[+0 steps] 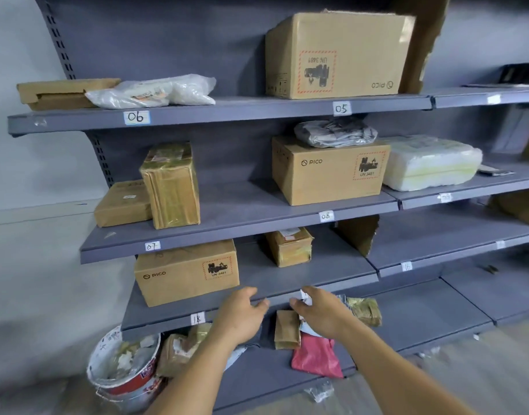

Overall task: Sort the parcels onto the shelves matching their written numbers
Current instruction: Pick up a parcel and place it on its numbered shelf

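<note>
Grey metal shelving [233, 205] is set against a pale wall, and handwritten number tags are stuck on the front lips so that each bay can be matched to a parcel. At eleven o'clock, tag 06 [136, 117] is seen under a flat carton and a white bag. One tier down, two taped parcels are stood above tag 07 [152, 246]. At seven o'clock a bucket [124, 363] filled with scraps is stood on the floor, just beside the bottom shelf, and tag 18 [197, 319] is fixed above it, below a PICO box [185, 272].

At six o'clock the left hand [241, 317] is held out in front of that lip, fingers loosely curved and nothing grasped. A small brown parcel [287, 329] is stood upright on the bottom shelf, between the two hands and lower. The right hand [320, 316] is likewise relaxed and empty as far as can be seen, and a tag on the same lip is partly covered by it. A pink bag [314, 357] is laid at five o'clock beneath it, and a gold-taped parcel [363, 310] at its three o'clock.

The unsorted parcels are judged to be gathered on the bottom shelf for picking, and the reach is judged to be aimed at one of them; their written numbers cannot be read
</note>
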Demonstrator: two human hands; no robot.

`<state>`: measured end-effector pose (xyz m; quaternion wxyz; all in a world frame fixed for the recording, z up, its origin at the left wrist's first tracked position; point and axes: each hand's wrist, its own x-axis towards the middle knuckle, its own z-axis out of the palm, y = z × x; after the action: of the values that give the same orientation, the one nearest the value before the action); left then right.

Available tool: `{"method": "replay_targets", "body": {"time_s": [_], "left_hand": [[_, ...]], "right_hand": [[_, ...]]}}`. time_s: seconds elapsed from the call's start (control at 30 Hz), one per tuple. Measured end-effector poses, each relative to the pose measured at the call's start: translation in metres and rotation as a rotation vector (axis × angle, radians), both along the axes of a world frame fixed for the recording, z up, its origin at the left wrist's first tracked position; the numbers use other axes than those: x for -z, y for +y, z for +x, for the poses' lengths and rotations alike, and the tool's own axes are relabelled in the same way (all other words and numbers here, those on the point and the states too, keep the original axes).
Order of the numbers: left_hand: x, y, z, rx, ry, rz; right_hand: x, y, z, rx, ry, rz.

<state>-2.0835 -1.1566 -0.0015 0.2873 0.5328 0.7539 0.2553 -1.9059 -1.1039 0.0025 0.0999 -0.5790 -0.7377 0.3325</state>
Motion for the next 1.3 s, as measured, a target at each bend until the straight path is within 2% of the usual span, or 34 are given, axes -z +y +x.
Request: {"method": "replay_targets", "body": {"time_s": [0.23, 0.53, 0.9, 1.3], "left_hand": [[0.002, 0.014, 0.105, 0.152, 0.04, -0.063], [0.026, 0.063, 0.221, 0.462, 0.081, -0.133], [0.033, 0.189, 0.352, 0.75, 0.095, -0.108], [0.043, 0.268, 0.517, 1.05, 0.132, -0.103]], "right_hand": [[0.007, -0.013, 0.105, 0.144, -0.054, -0.036], [0.021, -0.012, 0.215, 0.34, -0.129, -0.114], [0.029, 0.066, 0.335, 0.658, -0.169, -0.112], [0.051, 0.089, 0.487, 0.905, -0.217, -0.131]]}}
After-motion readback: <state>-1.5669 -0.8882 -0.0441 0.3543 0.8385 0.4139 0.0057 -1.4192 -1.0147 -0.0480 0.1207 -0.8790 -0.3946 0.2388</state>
